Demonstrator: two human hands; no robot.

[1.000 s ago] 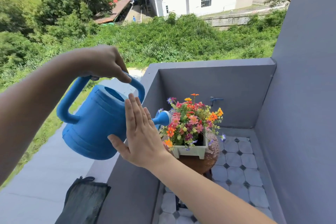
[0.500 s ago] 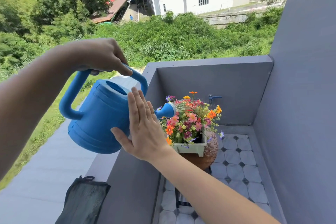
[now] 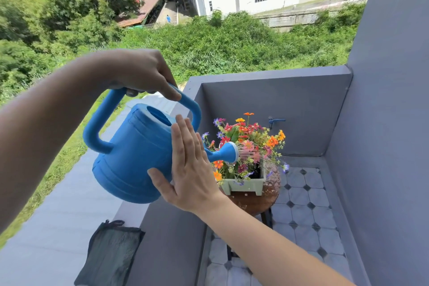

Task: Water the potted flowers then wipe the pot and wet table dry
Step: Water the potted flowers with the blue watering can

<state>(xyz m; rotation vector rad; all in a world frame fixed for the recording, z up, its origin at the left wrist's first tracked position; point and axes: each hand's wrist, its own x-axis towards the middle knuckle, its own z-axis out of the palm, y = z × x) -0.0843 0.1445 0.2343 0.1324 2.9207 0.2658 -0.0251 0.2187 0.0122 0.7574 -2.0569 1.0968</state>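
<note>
A blue watering can (image 3: 134,158) is tilted to the right, and thin streams of water leave its rose (image 3: 228,152) onto the flowers (image 3: 250,144). My left hand (image 3: 141,74) grips the can's top handle. My right hand (image 3: 189,169) presses flat, fingers straight, against the can's side near the spout. The colourful flowers stand in a pale green square pot (image 3: 246,184) on a small round brown table (image 3: 257,202) with water drops on it. A dark green cloth (image 3: 109,253) lies on the grey ledge at the lower left.
Grey balcony walls (image 3: 267,104) enclose the corner, with a blue tap (image 3: 275,121) on the far wall. The floor (image 3: 306,206) is pale tile with dark diamonds. The wide ledge (image 3: 58,216) drops off to grass on the left.
The can has tilted further and its rose has moved right over the flowers. Water now falls on them and drops show on the table.
</note>
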